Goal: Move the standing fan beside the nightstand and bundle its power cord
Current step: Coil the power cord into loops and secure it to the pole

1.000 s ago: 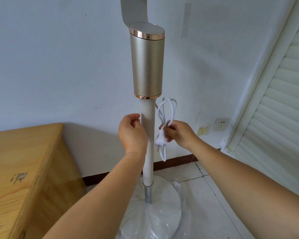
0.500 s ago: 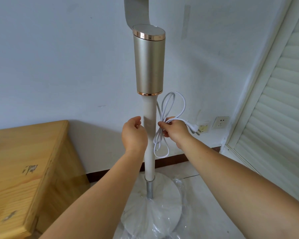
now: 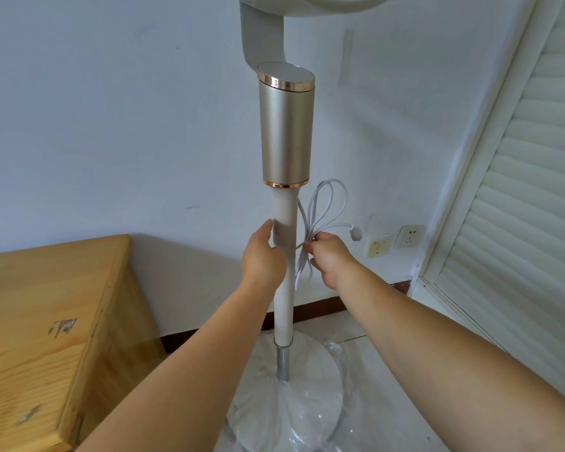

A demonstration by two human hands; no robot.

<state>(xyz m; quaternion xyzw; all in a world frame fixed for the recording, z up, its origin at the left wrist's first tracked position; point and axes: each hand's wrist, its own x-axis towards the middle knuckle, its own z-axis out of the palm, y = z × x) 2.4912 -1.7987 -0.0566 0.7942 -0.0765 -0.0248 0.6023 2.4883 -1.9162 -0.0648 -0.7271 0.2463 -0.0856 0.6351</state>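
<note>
At the centre of the frame the standing fan (image 3: 286, 132) stood upright, its round base (image 3: 307, 399) on the floor just right of the wooden nightstand (image 3: 46, 321). The left hand (image 3: 263, 256) wrapped its fingers around the white pole (image 3: 284, 305). Just right of the pole, the right hand (image 3: 330, 257) pinched the looped power cord (image 3: 320, 210), its plug (image 3: 355, 233) dangling right.

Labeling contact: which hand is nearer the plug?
Right. The right hand pinches the looped cord just below-left of the plug; the left hand grips the pole, farther left.

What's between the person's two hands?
In the head view, the fan's white pole stands between the left hand and the right hand, which pinches the looped cord.
</note>
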